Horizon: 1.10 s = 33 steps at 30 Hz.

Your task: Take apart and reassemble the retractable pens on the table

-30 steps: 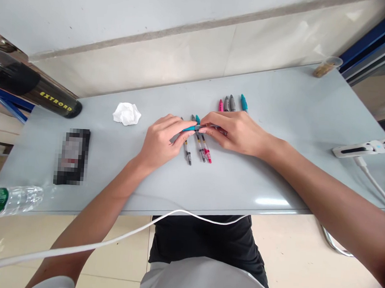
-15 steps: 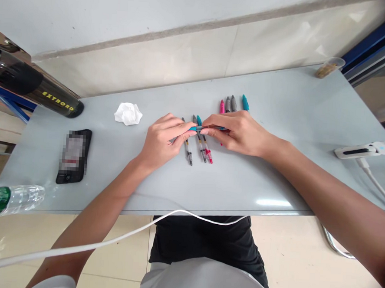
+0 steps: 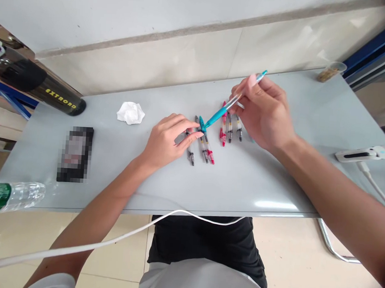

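Note:
My right hand (image 3: 263, 109) grips a pen (image 3: 218, 115) with a teal grip, clear barrel and teal end. The pen slants down to the left, and a short pale piece shows below the fingers. At its lower tip, the thumb and forefinger of my left hand (image 3: 171, 138) are drawn close in a pinch; whatever is between them is too small to make out. Under these fingertips lie several pens: a black one (image 3: 191, 154), another dark one (image 3: 205, 152) and one with a red clip (image 3: 210, 154). Beside my right hand lie a red pen (image 3: 223, 133) and two black pens (image 3: 230, 131).
A crumpled white tissue (image 3: 131, 113), a phone (image 3: 75, 154) and a dark bottle (image 3: 48, 92) are at the left, with a green-labelled plastic bottle (image 3: 9, 198) nearer. A clear cup (image 3: 330, 72) and a white device with a cable (image 3: 364, 153) stand right. A white cable (image 3: 115, 239) crosses the front.
My right hand has moved up and right, turning the pen from nearly level to a steep slant. More of the right-hand pens shows now. My left hand has shifted slightly right.

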Each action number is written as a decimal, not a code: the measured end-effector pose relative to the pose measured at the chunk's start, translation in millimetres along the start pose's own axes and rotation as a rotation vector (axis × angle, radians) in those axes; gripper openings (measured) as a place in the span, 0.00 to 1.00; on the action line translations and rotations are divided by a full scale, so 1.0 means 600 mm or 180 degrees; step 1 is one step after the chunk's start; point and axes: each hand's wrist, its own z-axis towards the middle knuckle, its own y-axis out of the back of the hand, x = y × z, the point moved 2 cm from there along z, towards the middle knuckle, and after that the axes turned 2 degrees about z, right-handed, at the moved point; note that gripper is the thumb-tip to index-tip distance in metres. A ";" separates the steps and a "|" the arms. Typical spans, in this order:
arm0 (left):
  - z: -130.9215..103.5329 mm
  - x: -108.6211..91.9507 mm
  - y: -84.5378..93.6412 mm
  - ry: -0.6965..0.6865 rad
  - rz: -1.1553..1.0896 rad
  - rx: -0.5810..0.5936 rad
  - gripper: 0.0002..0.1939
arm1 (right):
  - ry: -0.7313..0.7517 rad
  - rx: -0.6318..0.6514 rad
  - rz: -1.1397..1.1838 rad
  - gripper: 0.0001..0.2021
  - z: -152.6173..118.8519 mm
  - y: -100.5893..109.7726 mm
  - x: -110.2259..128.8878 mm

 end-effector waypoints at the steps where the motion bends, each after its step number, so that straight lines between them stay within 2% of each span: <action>1: -0.001 0.002 -0.001 0.0049 0.0008 0.0058 0.15 | -0.0091 -0.0033 0.0043 0.19 0.007 0.008 -0.003; 3: -0.003 0.008 -0.001 0.0188 0.0036 0.0199 0.14 | -0.0187 0.0100 -0.0042 0.22 0.023 0.033 -0.012; 7: -0.006 0.018 -0.001 0.0463 0.0119 0.0378 0.13 | 0.0174 0.0850 -0.0916 0.28 0.059 0.103 -0.038; 10: -0.007 0.022 0.002 0.0539 0.0143 0.0381 0.12 | -0.0012 0.0613 -0.0461 0.25 0.074 0.157 -0.051; 14: -0.005 0.029 0.006 0.0695 0.0143 0.0380 0.07 | -0.0238 0.0427 0.0062 0.26 0.075 0.195 -0.046; 17: -0.004 0.033 0.008 0.0790 0.0190 0.0375 0.05 | -0.0191 0.0424 0.0268 0.26 0.071 0.204 -0.035; 21: -0.003 0.036 0.008 0.0835 0.0220 0.0368 0.06 | 0.0008 0.0555 0.0347 0.24 0.069 0.198 -0.026; 29: -0.004 0.037 0.008 0.0876 0.0254 0.0374 0.06 | 0.0051 0.0677 -0.0566 0.29 0.068 0.187 -0.037; 33: -0.005 0.037 0.007 0.0894 0.0305 0.0364 0.07 | 0.0035 0.0569 -0.0141 0.25 0.068 0.196 -0.038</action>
